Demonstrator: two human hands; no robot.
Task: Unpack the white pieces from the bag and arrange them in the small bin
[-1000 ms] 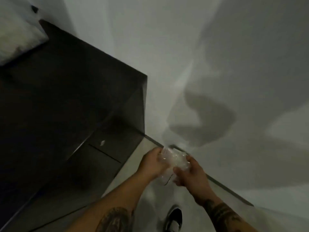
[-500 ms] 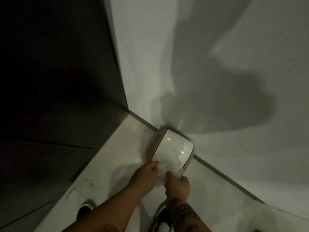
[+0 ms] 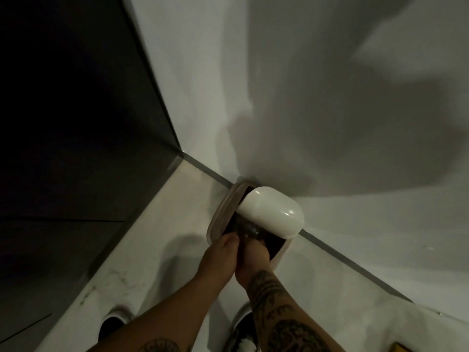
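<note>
A small bin (image 3: 221, 217) with a pale rim stands on the floor against the wall. Its white swing lid (image 3: 272, 214) is tipped up, so the dark opening shows. Over that opening both hands hold a crumpled clear plastic bag (image 3: 250, 229). My left hand (image 3: 223, 252) grips the bag's left side at the bin's near rim. My right hand (image 3: 253, 257) grips the bag beside it, fingers curled. The white pieces are not visible; the bag's contents are too dim to make out.
A dark cabinet (image 3: 76, 123) fills the left side, its corner meeting the white wall (image 3: 304, 85). A dark baseboard (image 3: 342, 260) runs along the wall behind the bin. My two shoes (image 3: 111, 323) stand on the pale floor below.
The view has closed in on the bin. The lid has tipped up from closed and the dark opening now shows. Both hands have pushed the bag forward over that opening.
</note>
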